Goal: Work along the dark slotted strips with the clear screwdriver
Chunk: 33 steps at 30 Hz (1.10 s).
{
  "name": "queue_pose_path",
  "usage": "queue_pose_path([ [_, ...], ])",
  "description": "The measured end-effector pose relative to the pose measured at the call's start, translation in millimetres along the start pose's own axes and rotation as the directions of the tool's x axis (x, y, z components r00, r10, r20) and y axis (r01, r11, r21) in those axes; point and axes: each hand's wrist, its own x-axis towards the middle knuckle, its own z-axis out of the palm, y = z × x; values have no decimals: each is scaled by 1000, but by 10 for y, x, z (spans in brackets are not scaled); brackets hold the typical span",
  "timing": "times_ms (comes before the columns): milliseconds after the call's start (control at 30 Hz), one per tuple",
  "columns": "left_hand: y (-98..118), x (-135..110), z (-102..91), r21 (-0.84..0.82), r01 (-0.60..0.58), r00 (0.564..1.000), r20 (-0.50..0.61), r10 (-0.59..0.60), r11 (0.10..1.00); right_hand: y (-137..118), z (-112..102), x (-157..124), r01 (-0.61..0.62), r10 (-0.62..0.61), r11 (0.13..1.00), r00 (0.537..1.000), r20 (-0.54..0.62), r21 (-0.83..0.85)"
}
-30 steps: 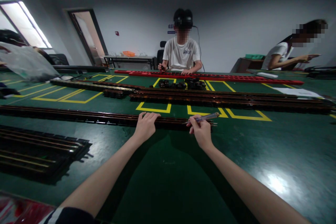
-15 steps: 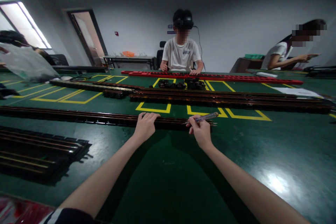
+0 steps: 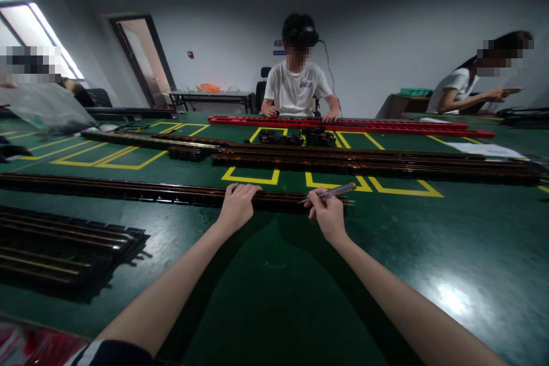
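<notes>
A long dark rail strip [image 3: 171,193] with copper-coloured bars runs across the green table in front of me. My left hand [image 3: 238,204] is closed over it, its fingers bent across the far edge. Nearer the strip's right end, my right hand [image 3: 328,213] pinches a slim screwdriver [image 3: 338,190] with a see-through handle. The handle slants up to the right, and the thin tip points down left at the strip. Whether the tip touches the strip or a screw is too small to tell.
More dark rail strips lie at the near left [image 3: 64,251] and across the middle [image 3: 377,163]. Small black parts [image 3: 281,137] sit beyond them. Facing me, a person [image 3: 295,88] works at a red rail [image 3: 386,127]. A plastic bag [image 3: 51,108] stands at the left.
My hands and the screwdriver stay in place. Across the table, the person's hand at the right and the red rail have shifted a little to the right. Someone at the far left has moved.
</notes>
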Motion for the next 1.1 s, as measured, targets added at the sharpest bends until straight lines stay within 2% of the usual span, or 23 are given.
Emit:
queue_pose_path([
  [1100,-11,-1,7,-14,3,1000,-5,-3,1000,-13,7,0,-18,19,999,1000,7,-30],
])
